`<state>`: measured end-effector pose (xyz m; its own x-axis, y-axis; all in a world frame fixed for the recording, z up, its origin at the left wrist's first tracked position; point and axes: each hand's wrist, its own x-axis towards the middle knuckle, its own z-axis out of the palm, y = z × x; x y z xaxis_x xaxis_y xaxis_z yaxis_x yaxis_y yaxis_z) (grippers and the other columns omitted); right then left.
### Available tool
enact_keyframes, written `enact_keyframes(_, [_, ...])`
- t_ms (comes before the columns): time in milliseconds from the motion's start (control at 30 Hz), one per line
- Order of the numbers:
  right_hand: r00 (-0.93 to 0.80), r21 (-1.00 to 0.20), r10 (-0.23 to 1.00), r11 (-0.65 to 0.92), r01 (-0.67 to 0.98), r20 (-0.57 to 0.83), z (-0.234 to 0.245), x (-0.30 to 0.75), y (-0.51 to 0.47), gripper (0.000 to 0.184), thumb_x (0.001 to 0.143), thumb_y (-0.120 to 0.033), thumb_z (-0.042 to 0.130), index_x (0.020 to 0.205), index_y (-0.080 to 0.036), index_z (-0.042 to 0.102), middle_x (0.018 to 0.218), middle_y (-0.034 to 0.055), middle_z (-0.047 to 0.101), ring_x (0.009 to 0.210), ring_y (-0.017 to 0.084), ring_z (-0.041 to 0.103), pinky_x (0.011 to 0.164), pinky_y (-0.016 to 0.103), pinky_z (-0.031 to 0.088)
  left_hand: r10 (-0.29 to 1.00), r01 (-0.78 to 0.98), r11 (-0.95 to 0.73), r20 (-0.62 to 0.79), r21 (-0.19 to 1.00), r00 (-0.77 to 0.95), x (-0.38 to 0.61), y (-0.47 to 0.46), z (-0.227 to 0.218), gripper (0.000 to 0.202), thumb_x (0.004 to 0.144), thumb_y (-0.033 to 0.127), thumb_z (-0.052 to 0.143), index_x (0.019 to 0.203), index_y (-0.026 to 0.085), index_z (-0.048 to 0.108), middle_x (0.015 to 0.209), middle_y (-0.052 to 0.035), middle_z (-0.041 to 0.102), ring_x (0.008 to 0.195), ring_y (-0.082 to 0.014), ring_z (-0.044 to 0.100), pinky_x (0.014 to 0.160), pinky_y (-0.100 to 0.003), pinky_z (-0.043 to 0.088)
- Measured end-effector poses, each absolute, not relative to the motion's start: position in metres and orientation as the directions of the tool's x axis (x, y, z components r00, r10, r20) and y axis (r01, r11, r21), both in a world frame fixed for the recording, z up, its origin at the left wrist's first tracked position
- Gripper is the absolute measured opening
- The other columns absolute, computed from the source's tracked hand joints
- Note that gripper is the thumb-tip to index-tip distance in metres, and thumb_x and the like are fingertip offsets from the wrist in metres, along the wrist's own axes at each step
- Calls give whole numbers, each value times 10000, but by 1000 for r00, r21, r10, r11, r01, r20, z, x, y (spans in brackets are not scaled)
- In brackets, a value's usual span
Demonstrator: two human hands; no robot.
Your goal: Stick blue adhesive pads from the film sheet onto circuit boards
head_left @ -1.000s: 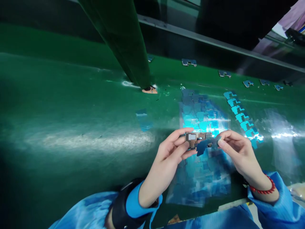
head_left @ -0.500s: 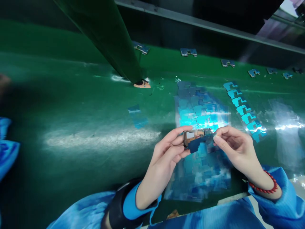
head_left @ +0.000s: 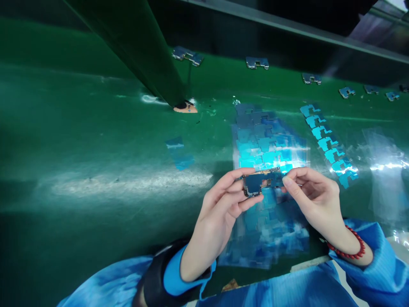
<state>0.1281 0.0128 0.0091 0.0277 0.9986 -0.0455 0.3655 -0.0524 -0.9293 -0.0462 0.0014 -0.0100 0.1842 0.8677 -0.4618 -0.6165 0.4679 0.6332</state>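
My left hand (head_left: 225, 200) grips a small circuit board (head_left: 245, 181) by its left end, fingers behind and below it, thumb at the front. A dark blue cut-out film piece (head_left: 254, 183) lies over the board's face, covering most of it. My right hand (head_left: 311, 192) pinches the film's right end between thumb and forefinger. Whether the film is stuck down along its whole length I cannot tell. Beneath both hands are sheets of blue film pieces (head_left: 258, 143), overlapping and shiny.
A strip of bright blue film pieces (head_left: 329, 145) lies to the right, near a clear plastic sheet (head_left: 388, 170). Several circuit boards (head_left: 257, 62) line the back of the green table (head_left: 105, 128). A green post (head_left: 150, 55) slants down at the back left. Two loose film scraps (head_left: 180, 153) lie left of the sheets.
The film has moved from in front of and below the board onto its face, hiding the copper-coloured parts and the white label. Both hands have shifted only slightly.
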Motion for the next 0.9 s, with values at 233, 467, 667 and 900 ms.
enact_keyframes(233, [23,-927,999,-36,374,-30,8,129,14,113,825,-245,668,735,-184,638,672,2,628,592,117,601,546,200,543,865,-628,475,-456,617,207,-49,1,-9,245,755,181,604,962,218,731,960,-22,751,921,-212,702,802,-298,596])
enact_keyframes(467, [32,-916,999,-23,400,-11,11,127,16,136,813,-259,681,706,-187,636,643,3,625,532,107,567,503,198,535,855,-554,506,-468,661,223,-49,3,-5,315,707,136,665,1005,232,702,949,-29,755,1017,-256,677,837,-305,578])
enact_keyframes(667, [31,-918,1000,-14,395,-2,11,126,14,108,814,-221,685,722,-188,640,649,-11,618,544,94,579,514,172,536,868,-463,493,-450,737,208,-47,0,-6,358,721,83,701,1050,220,669,938,-42,751,976,-238,694,857,-295,566])
enact_keyframes(900, [31,-925,999,-38,377,-28,12,127,13,91,808,-194,681,724,-185,647,656,-10,619,538,92,576,504,170,536,865,-438,497,-468,749,182,-45,2,-2,340,688,117,751,1006,201,670,868,-51,751,850,-236,718,738,-270,577])
